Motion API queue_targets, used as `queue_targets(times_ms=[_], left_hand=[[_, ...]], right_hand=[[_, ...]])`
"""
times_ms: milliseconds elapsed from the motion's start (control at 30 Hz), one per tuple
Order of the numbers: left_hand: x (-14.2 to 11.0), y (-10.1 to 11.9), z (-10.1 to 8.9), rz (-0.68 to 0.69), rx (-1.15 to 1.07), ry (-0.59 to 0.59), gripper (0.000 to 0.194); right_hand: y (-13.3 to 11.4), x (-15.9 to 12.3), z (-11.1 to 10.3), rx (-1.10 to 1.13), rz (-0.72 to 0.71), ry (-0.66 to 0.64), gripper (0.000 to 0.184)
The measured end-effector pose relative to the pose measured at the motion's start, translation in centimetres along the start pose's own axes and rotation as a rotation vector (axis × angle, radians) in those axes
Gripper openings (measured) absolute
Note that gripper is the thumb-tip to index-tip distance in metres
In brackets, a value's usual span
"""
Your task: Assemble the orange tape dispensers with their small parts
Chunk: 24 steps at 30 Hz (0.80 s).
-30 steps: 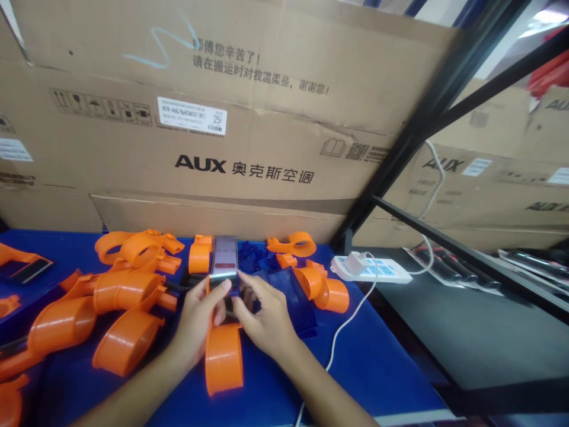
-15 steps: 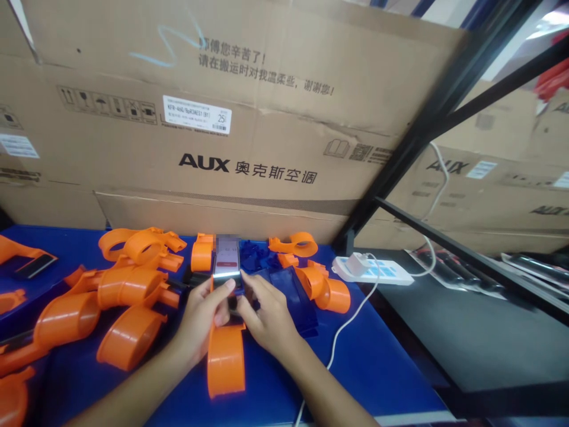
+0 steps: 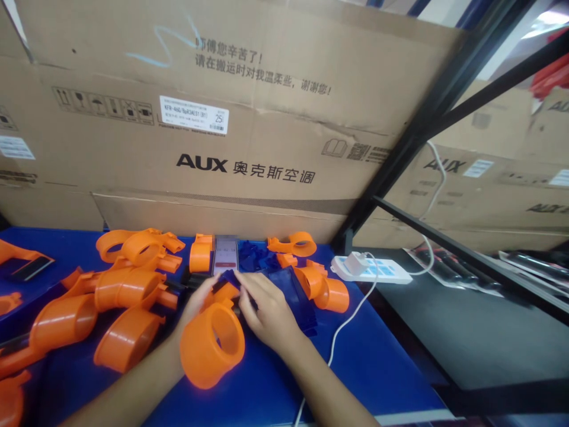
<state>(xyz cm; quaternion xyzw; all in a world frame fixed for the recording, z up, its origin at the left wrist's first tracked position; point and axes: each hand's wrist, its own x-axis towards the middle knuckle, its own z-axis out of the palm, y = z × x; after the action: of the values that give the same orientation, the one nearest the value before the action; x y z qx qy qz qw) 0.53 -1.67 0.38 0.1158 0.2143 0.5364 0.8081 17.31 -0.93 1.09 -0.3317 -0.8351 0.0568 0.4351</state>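
Largest first: a brown cardboard box point(image 3: 275, 112), printed AUX, stands upright behind the work. Before it runs a blue-covered tabletop point(image 3: 377, 370), with a slanting black metal frame point(image 3: 411, 144) towards the person's right. Glossy orange plastic ring pieces point(image 3: 127, 289) lie heaped on the left; a few more lie on the right, near a white rectangular power strip point(image 3: 393, 270). Dark-blue flat flexible sheets point(image 3: 304, 299) lie just beyond the right hand. The bare right hand point(image 3: 268, 305) and bare left hand point(image 3: 194, 308) meet over the tabletop. Between them is the work: one orange plastic ring with a stem point(image 3: 198, 350), tilted, ring end nearest the person, apparently raised. The left hand looks closed about the stem; most of its fingers are hidden, so I cannot tell how each is set. Right-hand fingers are bent and drawn together, index tip and thumb pinching at the stem's far end. Just past the fingertips: a slim phone with a lit screen point(image 3: 226, 252). Smallest item: a thin dark-blue piece point(image 3: 230, 276), held there between the fingertips. Judgement: best practice is to let the left hand steady the stem so the ring cannot swing, pinch the blue piece close to its edge, and press evenly from both sides, avoiding creases.
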Motion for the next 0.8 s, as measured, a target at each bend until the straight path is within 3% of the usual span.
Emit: queue_targets(times_ms=[267, 533, 800], left_hand=[[-0.5, 0.0, 0.7, 0.013, 0.039, 0.101, 0.011], [-0.8, -0.2, 0.9, -0.025, 0.069, 0.078, 0.019], [-1.1, -0.3, 0.7, -0.064, 0.039, 0.073, 0.023]], right_hand=[[0.0, 0.0, 0.1, -0.092, -0.036, -0.040, 0.043], [0.6, -0.8, 1.1, -0.219, -0.041, -0.063, 0.045], [0.1, -0.8, 0.7, -0.276, -0.068, -0.098, 0.041]])
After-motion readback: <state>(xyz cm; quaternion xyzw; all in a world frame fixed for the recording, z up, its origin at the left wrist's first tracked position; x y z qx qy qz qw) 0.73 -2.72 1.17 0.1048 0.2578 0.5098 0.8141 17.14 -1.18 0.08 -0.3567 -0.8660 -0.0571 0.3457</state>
